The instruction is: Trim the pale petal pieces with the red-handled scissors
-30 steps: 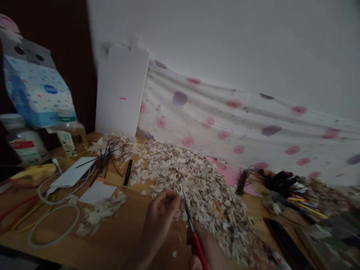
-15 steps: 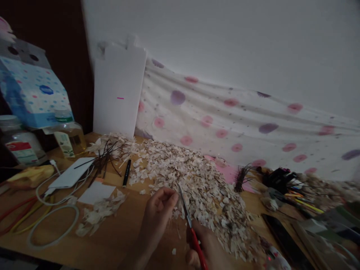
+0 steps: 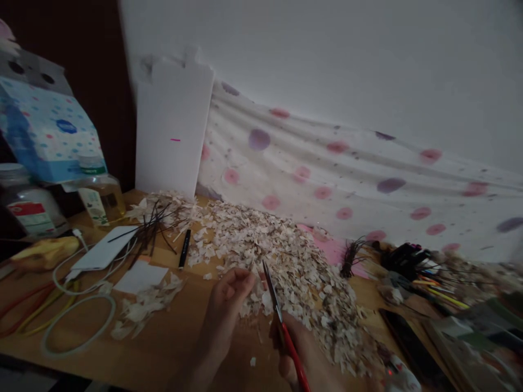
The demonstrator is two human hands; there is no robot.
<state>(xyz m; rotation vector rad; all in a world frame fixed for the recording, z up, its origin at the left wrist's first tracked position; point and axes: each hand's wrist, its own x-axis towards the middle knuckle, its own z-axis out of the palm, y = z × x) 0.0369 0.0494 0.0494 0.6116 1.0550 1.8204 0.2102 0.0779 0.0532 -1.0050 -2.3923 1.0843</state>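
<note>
My right hand (image 3: 296, 345) is wrapped round the red handles of a pair of scissors (image 3: 287, 333). The metal blades point up and away from me, close together, with their tips just right of my left fingertips. My left hand (image 3: 231, 296) is closed in a pinch, thumb against forefinger. Something pale may stick out at its fingertips, but it blends with the heap behind and I cannot make it out. Beyond both hands spreads a wide heap of thin, pale, dry-looking flakes (image 3: 265, 234). One small loose flake (image 3: 253, 361) lies on the wooden table between my forearms.
On the left lie larger pale pieces (image 3: 149, 305), a white paper (image 3: 141, 276), a black pen (image 3: 184, 249), dark twigs (image 3: 153, 228) and a white power bank (image 3: 107, 249) with its cable. Bottles (image 3: 102, 196) stand behind. At right are a twig bundle (image 3: 351, 258) and a dark phone (image 3: 412, 348).
The scissors and my right hand have shifted slightly right, and the blades have tilted a little. My left hand has moved slightly up and left, still pinched.
</note>
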